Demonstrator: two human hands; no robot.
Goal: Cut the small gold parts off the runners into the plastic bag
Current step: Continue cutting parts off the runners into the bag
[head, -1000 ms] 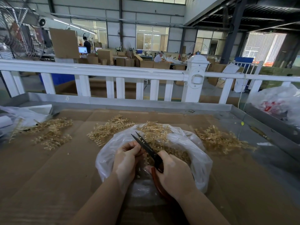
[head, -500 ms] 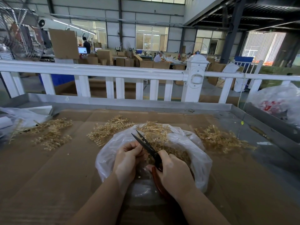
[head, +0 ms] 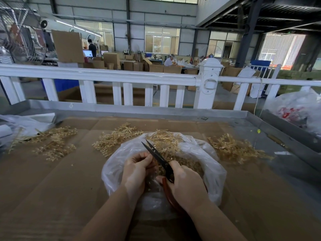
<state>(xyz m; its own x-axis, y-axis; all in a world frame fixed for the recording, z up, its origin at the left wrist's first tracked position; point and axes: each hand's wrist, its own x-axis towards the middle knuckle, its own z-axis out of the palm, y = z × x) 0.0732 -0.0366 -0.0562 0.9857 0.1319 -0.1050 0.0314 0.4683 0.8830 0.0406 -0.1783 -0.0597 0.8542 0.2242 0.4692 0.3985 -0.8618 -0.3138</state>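
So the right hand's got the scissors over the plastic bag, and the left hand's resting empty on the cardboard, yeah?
Not quite. The left hand isn't empty on the cardboard: in the head view it is over the plastic bag, fingers curled around a gold runner beside the blades. The rest holds: the right hand grips the scissors over the bag.

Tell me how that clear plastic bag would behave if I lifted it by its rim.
The plastic bag looks thin and crinkled, so probably floppy. The gold parts piled inside would likely sag it and shift.
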